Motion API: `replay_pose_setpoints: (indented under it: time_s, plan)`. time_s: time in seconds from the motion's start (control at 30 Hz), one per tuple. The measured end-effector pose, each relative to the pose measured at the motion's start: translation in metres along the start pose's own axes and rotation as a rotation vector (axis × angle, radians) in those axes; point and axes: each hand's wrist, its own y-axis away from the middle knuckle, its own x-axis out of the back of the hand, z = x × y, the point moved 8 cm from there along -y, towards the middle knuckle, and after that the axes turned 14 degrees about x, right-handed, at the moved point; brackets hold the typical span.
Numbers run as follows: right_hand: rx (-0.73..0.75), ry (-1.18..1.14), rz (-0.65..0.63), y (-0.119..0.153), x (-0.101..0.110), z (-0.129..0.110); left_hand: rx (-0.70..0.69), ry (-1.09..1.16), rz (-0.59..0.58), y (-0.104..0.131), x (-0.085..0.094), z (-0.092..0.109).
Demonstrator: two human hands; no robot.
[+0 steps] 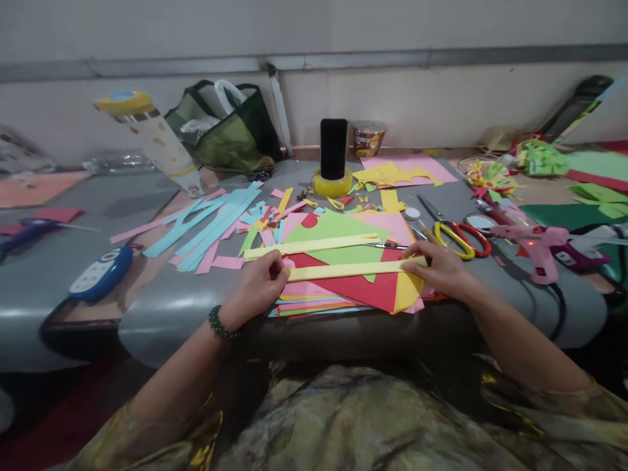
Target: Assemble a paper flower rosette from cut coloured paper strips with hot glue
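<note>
Pale yellow strip [346, 269] between the two hands, just above or on the paper pile in front of the body, contact with the sheets below impossible to tell; nearly level from side to side, slightly higher at the right end; left end pinched between thumb and fingers of the left hand [265, 282], right end clasped by the right hand [436, 267], thumb laid along the top; hands well apart from each other, joined only by the strip's length.

Just beyond, roughly alongside, a second yellow strip [314, 246], its left end close behind the left hand, touching or not unclear; near the right fingers, a slim dark tool [392, 246], exact kind too small to tell; beneath and around the held strip, a light green sheet [324, 227], a red sheet [370, 291] and, at the near edge, a stack of coloured paper [318, 305].

Right of the right hand, scissors [454, 241] with yellow and red handles, blades pointing away; farther right, a pink glue gun [534, 243] with a small lit spot; beyond the left hand, blue strips [220, 226] fanned among pink ones; straight ahead, a dark-screened phone [333, 147] upright at a yellow roll [333, 185].
</note>
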Motion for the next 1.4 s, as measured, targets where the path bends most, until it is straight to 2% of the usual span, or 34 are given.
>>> replay_pose_setpoints:
  time_s: [0.13,0.2,0.3,0.37,0.43,0.5,0.63,0.73,0.8,0.93,1.03,1.23,1.33,1.4]
  plan:
    - [0.030,0.075,0.008,0.004,-0.001,0.005,-0.041,-0.142,-0.106,-0.002,-0.010,-0.001]
    - [0.054,0.104,-0.010,0.005,-0.002,0.006,-0.117,-0.272,-0.070,-0.001,-0.010,0.002]
    - [0.103,0.155,-0.036,0.005,-0.003,0.004,-0.350,-0.490,0.062,0.006,-0.006,0.016]
    - [0.193,0.256,-0.009,0.005,0.000,-0.005,-0.542,-0.614,0.073,0.014,-0.011,0.028]
    - [0.338,0.388,0.025,0.005,0.001,-0.022,-0.701,-0.736,-0.002,0.023,-0.020,0.037]
    - [0.516,0.462,-0.020,0.008,-0.005,-0.040,-0.787,-0.848,-0.122,0.028,-0.031,0.042]
    - [0.808,0.501,-0.245,0.021,-0.025,-0.063,-0.774,-0.956,-0.312,0.032,-0.047,0.048]
    - [0.886,0.570,-0.271,0.027,-0.024,-0.067,-0.745,-0.932,-0.354,0.034,-0.052,0.053]
    - [0.875,0.593,-0.305,0.028,-0.024,-0.066,-0.748,-0.912,-0.371,0.036,-0.054,0.056]
    - [0.726,0.677,-0.426,0.023,-0.029,-0.065,-0.705,-0.925,-0.419,0.033,-0.060,0.056]
    - [0.637,0.768,-0.530,0.018,-0.036,-0.074,-0.687,-0.941,-0.435,0.030,-0.063,0.059]
    - [0.575,0.930,-0.757,0.014,-0.054,-0.094,-0.706,-0.882,-0.450,0.026,-0.063,0.072]
    - [0.545,0.957,-0.809,0.014,-0.057,-0.095,-0.769,-0.815,-0.458,0.030,-0.065,0.081]
    - [0.550,0.942,-0.798,0.015,-0.057,-0.094,-0.808,-0.774,-0.463,0.033,-0.067,0.083]
